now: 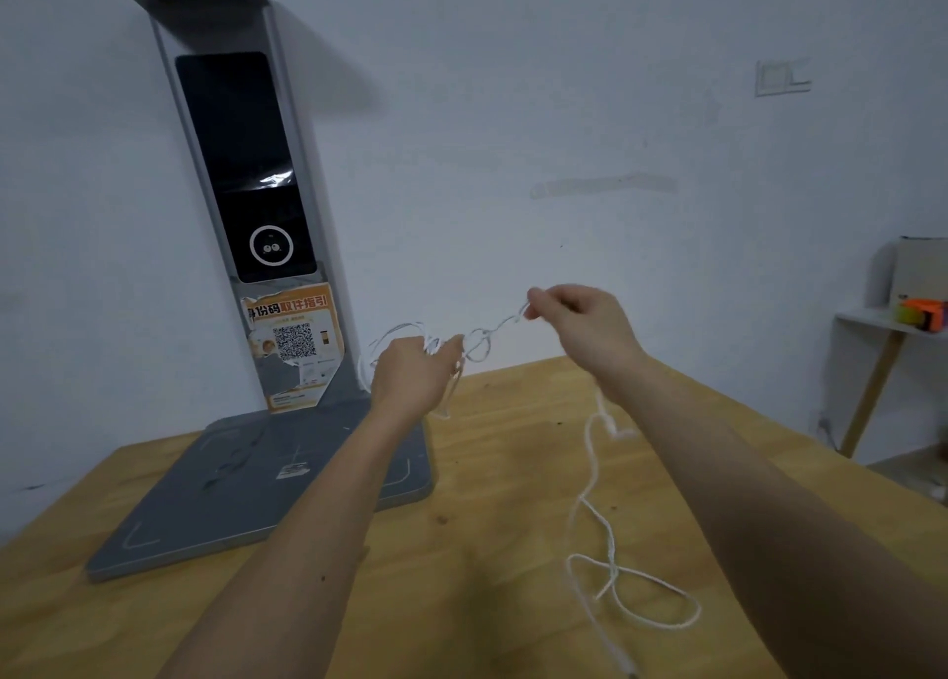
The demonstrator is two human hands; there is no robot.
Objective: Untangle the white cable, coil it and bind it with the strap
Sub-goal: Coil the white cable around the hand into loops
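Both hands are raised above the wooden table (pixel 492 473) with the thin white cable (pixel 590 478) between them. My left hand (pixel 415 370) grips a bunch of tangled loops, which stick out past its fingers to the left. A knotted stretch of cable runs from there up to my right hand (pixel 579 319), which pinches it between thumb and fingers. From the right hand a long loose length hangs down to the table and lies in a crossing loop near the front right. No strap is visible.
A grey scanner stand (pixel 272 483) with a flat base, a tall post with a black screen and an orange QR sticker occupies the table's left half. A white wall is behind. A small white side table (pixel 872 319) with orange objects stands at the far right.
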